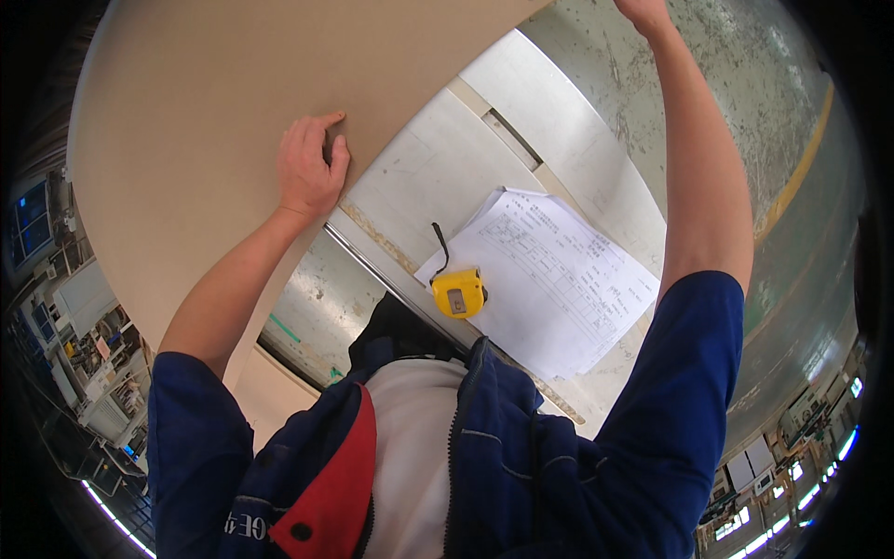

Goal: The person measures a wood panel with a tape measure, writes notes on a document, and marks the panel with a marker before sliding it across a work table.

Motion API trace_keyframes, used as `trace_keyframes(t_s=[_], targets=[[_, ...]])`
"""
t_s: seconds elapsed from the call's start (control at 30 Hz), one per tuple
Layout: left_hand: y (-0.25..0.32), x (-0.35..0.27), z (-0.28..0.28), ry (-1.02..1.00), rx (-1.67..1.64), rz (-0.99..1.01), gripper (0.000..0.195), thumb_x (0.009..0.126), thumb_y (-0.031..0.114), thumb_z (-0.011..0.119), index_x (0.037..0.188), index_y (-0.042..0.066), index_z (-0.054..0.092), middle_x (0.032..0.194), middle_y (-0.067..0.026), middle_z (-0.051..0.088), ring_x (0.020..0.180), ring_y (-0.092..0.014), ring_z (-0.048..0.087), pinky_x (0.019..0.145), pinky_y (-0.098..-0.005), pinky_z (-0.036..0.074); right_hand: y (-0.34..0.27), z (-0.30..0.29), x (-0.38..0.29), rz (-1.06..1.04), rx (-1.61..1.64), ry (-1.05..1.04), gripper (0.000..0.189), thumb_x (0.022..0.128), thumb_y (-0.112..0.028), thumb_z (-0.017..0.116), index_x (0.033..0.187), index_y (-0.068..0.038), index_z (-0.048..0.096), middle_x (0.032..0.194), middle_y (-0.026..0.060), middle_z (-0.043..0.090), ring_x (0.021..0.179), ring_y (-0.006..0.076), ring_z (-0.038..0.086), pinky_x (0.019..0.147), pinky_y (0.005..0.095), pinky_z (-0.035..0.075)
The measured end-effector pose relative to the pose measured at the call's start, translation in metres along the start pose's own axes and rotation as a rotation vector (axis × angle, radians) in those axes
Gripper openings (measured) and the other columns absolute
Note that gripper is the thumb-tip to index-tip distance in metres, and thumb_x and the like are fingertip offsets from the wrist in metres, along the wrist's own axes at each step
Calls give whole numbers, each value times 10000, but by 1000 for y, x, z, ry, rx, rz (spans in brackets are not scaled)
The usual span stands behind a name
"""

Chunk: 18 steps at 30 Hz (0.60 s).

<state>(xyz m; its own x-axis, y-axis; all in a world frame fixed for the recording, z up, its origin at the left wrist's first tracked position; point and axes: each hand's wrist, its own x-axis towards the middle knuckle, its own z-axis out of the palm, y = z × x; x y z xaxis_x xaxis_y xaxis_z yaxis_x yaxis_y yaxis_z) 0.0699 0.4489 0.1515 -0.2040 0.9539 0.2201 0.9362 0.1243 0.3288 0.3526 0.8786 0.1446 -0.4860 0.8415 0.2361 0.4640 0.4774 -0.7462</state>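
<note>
My left hand [312,164] rests on a large flat brown board [209,91], palm down, with thumb and index finger spread apart near the board's edge. At the top right, my right hand [642,12] is cut off by the picture's rim; its fingers and anything in them are out of sight. Between my arms, a stack of printed paper sheets [552,279] lies on a white metal worktable [433,154]. A yellow tape measure [457,293] with a black wrist strap sits on the lower left corner of the papers. The board overlaps the table's left part.
A slot [513,140] is cut into the tabletop. Past the table, the scuffed floor [594,63] carries a yellow line [796,182]. Another light brown panel [269,391] shows low at the left. Shelving and equipment stand at the far left and lower right.
</note>
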Motion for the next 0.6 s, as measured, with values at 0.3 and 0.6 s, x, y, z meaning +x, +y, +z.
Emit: trace_keyframes(t_s=[0.3,0.6], targets=[[-5,-4,5,2,-56,-24,279,911,149,632,1179,86,671,909,-102,596,805,-283,568,770,-420,456,-9,-4,-8,-33,79,-11,302,832,-244,678,915,33,767,904,182,771,871,302,733,813,391,559],[-5,-3,5,-23,-34,-40,268,919,146,627,1174,85,681,863,-93,567,777,-266,561,753,-407,460,4,-9,-4,1,150,-86,295,849,-221,697,969,41,762,948,157,777,924,257,723,865,361,547]])
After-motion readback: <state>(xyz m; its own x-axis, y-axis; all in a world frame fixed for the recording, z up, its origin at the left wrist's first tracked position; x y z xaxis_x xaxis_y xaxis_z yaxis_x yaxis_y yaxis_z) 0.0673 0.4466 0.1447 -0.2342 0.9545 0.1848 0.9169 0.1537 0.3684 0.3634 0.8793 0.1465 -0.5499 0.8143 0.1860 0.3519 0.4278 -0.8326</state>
